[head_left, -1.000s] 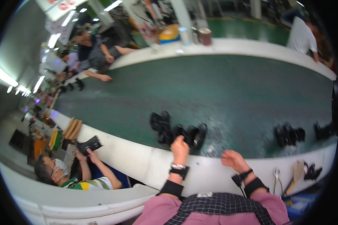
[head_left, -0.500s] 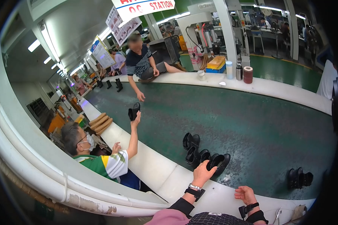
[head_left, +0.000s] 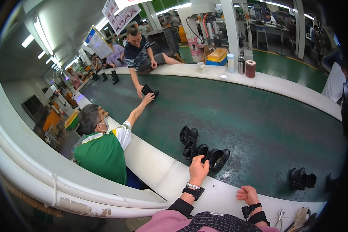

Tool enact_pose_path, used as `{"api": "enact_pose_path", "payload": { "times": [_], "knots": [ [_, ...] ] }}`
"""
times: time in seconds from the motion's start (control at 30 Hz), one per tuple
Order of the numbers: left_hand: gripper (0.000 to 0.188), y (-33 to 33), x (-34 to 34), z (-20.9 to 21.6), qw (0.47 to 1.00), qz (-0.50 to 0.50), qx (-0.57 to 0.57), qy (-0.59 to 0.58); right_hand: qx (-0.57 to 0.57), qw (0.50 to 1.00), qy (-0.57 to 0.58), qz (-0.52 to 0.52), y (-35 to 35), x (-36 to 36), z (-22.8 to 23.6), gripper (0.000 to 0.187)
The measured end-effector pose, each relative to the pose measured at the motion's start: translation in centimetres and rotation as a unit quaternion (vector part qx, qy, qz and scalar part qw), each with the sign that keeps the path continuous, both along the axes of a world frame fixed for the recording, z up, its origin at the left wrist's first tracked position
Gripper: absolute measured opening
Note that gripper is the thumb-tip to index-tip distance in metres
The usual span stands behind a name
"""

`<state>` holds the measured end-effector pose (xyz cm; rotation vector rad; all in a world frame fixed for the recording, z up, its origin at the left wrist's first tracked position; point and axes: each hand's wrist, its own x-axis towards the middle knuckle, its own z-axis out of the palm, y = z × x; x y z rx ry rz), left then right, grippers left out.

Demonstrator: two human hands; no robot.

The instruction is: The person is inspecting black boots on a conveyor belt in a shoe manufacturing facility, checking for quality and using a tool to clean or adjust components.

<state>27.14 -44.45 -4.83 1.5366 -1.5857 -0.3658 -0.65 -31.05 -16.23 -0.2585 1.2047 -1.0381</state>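
moved since 0.5 s ago: view has swung a little further left and up; co-worker in green vest, then holding a black shoe up off the belt, now reaches flat across it twd the person on the far side. L hand was already at the shoe cluster and is still there.

head view, L hand (head_left: pixel 199 167): reached fwd over the white belt edge (head_left: pixel 154 166), fingers curled down at the rim of a black boot (head_left: pixel 218 157). Looks partly closed, touching the boot's opening; whether it truly grips can't tell, fingertips hidden behind the knuckles.

head view, R hand (head_left: pixel 248 194): resting on the white edge, fingers loosely bent, nothing in it. Black strap on wrist.

boots, where: boot at L hand lies on the green belt (head_left: pixel 259 116) just past the white edge, tipped on its side, touching 2-3 other black boots (head_left: pixel 189 135) in a loose cluster. Another black pair (head_left: pixel 302 178) further R, well apart.

progress (judgement): boot reached but not lifted, sole on the belt. Pick-up looks just starting; rest of cluster and the R pair untouched.

others: co-worker's hand (head_left: pixel 147 98) meets a dark shoe (head_left: pixel 147 91) that a person in a striped shirt (head_left: pixel 137 52) across the belt also reaches for.

far edge: cups, flask, brown tape roll (head_left: pixel 250 69).
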Motion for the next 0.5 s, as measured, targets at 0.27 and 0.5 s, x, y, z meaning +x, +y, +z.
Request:
{"api": "enact_pose_path", "payload": {
  "times": [0.27,0.5],
  "knots": [
    [0.015,-0.3,1.7,-0.3,0.995,0.054,-0.064,0.047,-0.001,1.000,-0.007,0.009,-0.2,-0.5,-0.1,0.021],
    [0.007,0.8,0.4,0.2,0.986,0.006,-0.103,0.130,-0.002,1.000,-0.014,0.005,0.0,-0.6,0.0,0.020]
  ]
}}
